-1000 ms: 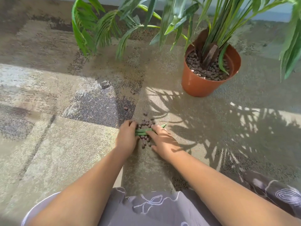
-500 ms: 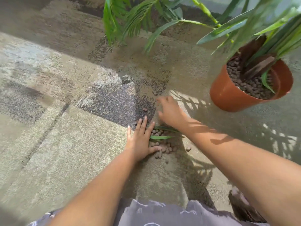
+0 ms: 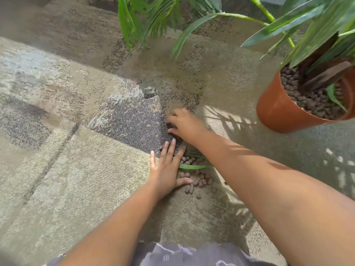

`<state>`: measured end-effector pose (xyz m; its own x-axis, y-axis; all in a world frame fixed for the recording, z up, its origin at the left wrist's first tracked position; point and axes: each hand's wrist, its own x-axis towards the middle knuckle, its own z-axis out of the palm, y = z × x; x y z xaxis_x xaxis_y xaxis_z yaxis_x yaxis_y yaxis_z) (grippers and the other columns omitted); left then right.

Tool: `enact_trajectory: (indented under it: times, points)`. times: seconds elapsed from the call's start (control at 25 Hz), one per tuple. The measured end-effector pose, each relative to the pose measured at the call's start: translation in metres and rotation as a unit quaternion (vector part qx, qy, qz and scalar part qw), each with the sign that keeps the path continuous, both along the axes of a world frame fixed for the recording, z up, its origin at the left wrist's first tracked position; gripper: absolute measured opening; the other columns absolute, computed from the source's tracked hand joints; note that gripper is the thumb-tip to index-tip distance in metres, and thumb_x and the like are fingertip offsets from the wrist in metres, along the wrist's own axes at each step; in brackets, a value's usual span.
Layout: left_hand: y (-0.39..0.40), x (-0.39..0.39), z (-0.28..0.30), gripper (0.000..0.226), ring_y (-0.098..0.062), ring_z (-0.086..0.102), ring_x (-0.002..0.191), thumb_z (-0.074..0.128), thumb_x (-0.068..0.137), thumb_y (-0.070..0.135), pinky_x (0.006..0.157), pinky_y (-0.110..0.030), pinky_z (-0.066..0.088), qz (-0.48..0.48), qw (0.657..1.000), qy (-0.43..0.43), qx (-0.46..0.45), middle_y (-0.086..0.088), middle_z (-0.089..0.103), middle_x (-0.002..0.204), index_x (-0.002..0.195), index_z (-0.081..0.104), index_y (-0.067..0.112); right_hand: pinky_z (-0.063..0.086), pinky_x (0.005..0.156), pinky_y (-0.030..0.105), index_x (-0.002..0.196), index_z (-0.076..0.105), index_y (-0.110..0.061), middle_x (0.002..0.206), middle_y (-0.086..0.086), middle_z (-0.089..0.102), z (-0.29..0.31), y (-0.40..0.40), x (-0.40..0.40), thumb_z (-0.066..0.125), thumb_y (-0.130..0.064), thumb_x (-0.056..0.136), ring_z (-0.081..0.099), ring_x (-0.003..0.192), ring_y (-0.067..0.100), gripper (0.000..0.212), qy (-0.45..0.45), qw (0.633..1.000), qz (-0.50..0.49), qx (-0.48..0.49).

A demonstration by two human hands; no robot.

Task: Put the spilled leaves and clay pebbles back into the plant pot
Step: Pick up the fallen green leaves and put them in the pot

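A small heap of brown clay pebbles (image 3: 199, 179) lies on the carpet with thin green leaves (image 3: 194, 166) across it. My left hand (image 3: 167, 169) rests flat beside the heap's left edge, fingers spread, thumb touching the pebbles. My right hand (image 3: 184, 123) reaches farther out over the dark carpet patch, fingers curled down onto the carpet; whether it holds a pebble is hidden. The terracotta plant pot (image 3: 278, 112) stands at the right, filled with pebbles around a green plant.
Long green fronds (image 3: 153, 20) hang over the far carpet. A patterned carpet (image 3: 76, 189) covers the floor. A grey lump (image 3: 148, 91) lies beyond my right hand. My grey clothing (image 3: 182, 254) is at the bottom edge.
My right hand left the heap and reached forward to the stray pebbles on the dark patch. My left hand opened flat beside the heap. The view shifted left, so the pot sits farther right.
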<state>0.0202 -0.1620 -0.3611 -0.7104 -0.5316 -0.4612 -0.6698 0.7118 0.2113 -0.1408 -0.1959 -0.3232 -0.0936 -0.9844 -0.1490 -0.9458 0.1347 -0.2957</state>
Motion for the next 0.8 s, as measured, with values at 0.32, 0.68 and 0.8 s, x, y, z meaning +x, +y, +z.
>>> enact_trajectory:
  times: [0.32,0.68,0.8]
  points:
    - [-0.001,-0.003,0.000,0.105,-0.014,-0.033,0.132,0.033,0.062,0.081,0.106,-0.059,-0.010,0.001,0.999,0.032,0.004,0.007,-0.037,0.142,0.142,-0.014,0.034,0.047,0.086,0.029,0.103,0.068,-0.008,0.106,0.010,0.067,0.013,0.053,-0.039,0.055,-0.009,0.089,0.061,0.099,0.025,0.019,-0.082,0.995,-0.040,0.042]
    - [0.023,-0.024,0.034,0.067,-0.020,0.033,0.135,0.065,0.073,0.047,0.110,-0.045,0.025,0.091,0.964,0.246,-0.046,0.000,0.028,0.149,0.131,0.041,0.025,0.046,0.098,0.034,0.133,0.048,-0.022,0.134,0.010,0.044,0.014,0.094,-0.008,0.054,-0.023,0.091,0.049,0.115,0.023,0.042,-0.112,0.977,-0.134,0.121]
    - [0.011,-0.023,0.033,0.069,-0.024,0.012,0.143,0.056,0.081,0.043,0.112,-0.045,0.013,0.148,0.968,0.192,-0.060,-0.001,0.008,0.156,0.141,0.026,0.024,0.037,0.101,0.033,0.139,0.040,-0.023,0.143,0.011,0.033,0.017,0.101,0.004,0.046,-0.021,0.095,0.043,0.118,0.021,0.044,-0.114,0.979,-0.118,0.118]
